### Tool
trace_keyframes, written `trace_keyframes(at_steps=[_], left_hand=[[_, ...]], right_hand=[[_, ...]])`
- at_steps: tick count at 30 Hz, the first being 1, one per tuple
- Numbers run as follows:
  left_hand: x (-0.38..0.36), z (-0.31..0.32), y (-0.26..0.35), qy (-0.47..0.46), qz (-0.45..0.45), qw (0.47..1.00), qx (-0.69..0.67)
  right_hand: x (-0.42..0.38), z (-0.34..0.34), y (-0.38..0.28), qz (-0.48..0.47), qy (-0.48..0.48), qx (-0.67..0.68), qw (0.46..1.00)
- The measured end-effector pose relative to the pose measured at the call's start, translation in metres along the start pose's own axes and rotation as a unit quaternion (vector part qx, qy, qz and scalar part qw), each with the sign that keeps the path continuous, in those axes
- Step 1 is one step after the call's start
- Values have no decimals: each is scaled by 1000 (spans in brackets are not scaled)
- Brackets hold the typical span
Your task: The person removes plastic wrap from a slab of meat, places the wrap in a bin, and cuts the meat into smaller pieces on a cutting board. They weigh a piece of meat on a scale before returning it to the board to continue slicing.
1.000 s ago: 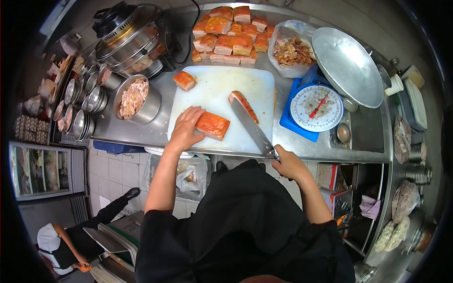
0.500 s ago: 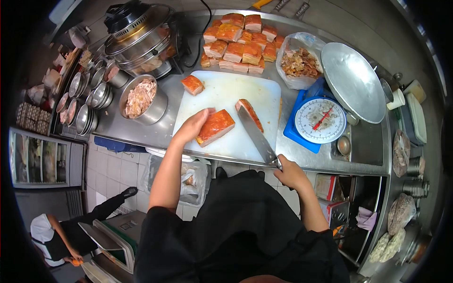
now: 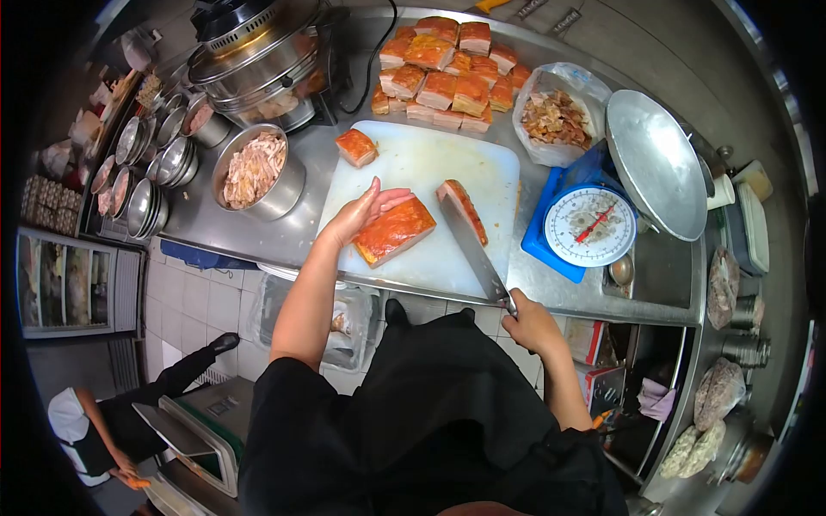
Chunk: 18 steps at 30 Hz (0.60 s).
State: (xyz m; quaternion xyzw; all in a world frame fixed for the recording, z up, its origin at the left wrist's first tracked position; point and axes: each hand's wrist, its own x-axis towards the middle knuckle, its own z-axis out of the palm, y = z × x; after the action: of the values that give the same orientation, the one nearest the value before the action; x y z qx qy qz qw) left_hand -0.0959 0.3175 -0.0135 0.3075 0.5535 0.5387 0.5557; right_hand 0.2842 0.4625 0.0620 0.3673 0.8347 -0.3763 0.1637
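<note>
My left hand (image 3: 366, 212) lies against the far left side of a block of roast pork belly (image 3: 394, 232), its fingers stretched out and thumb raised. My right hand (image 3: 529, 323) grips the handle of a broad kitchen knife (image 3: 478, 258). The blade rests along a narrow slice of pork (image 3: 465, 209), to the right of the block. Both pieces are on a white cutting board (image 3: 413, 155). A smaller pork chunk (image 3: 356, 148) sits at the board's upper left corner.
Behind the board is a pile of pork blocks (image 3: 437, 89), beside a plastic bag of scraps (image 3: 557, 117). A blue scale (image 3: 590, 225) with a metal pan (image 3: 656, 163) stands right. A pot of cut meat (image 3: 256, 172) stands left. Another person (image 3: 95, 434) is at lower left.
The view has shifted slightly. My left hand's thumb has lifted away from its fingers, which now reach along the block's far edge. The knife still rests by the slice.
</note>
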Motion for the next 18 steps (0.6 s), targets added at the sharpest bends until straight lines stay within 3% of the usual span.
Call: trace_keyframes(at_steps=[3, 8, 18], left_hand=[[3, -4, -5, -15, 9, 1000, -24], [2, -1, 1, -1, -28, 998, 59], [-2, 5, 7, 11, -31, 999, 24]], right_hand=[[-1, 1, -3, -2, 7, -9, 1000], [-3, -2, -10, 13, 0, -5, 1000], [-3, -1, -10, 22, -3, 7, 1000]])
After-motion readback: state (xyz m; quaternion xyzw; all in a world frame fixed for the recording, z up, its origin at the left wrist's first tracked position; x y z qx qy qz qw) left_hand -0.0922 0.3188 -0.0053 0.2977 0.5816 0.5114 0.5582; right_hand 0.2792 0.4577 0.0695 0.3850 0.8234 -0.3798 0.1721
